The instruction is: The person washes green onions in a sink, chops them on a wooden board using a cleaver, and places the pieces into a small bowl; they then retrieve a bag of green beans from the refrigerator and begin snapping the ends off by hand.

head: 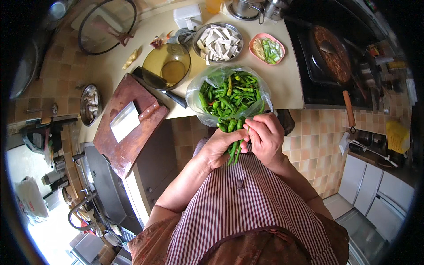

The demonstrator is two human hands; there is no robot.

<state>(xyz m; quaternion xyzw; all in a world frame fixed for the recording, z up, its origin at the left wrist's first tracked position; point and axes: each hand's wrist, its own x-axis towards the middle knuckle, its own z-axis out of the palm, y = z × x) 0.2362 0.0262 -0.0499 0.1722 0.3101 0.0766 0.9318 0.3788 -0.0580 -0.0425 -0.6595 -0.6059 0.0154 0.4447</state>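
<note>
A bunch of green chili peppers [233, 125] is gripped in my left hand [218, 144], with several tips hanging below the fingers. My right hand [267, 137] meets it at the bunch, thumb and forefinger pinched on a thin green pepper stem [248, 128]. Just beyond both hands, an open clear plastic bag [194, 101] rests at the counter's front edge. Many loose green chili peppers [228, 94] fill it, a few of them yellowish. The fingers of my left hand are partly hidden behind the peppers.
Left lies a wooden cutting board [145, 96] with a cleaver [126, 121]. Behind the bag are an amber glass bowl [150, 63], a metal bowl [196, 49] of white slices and a pink dish [252, 53] of chopped scallion. A filled pan [334, 59] sits on the stove at right.
</note>
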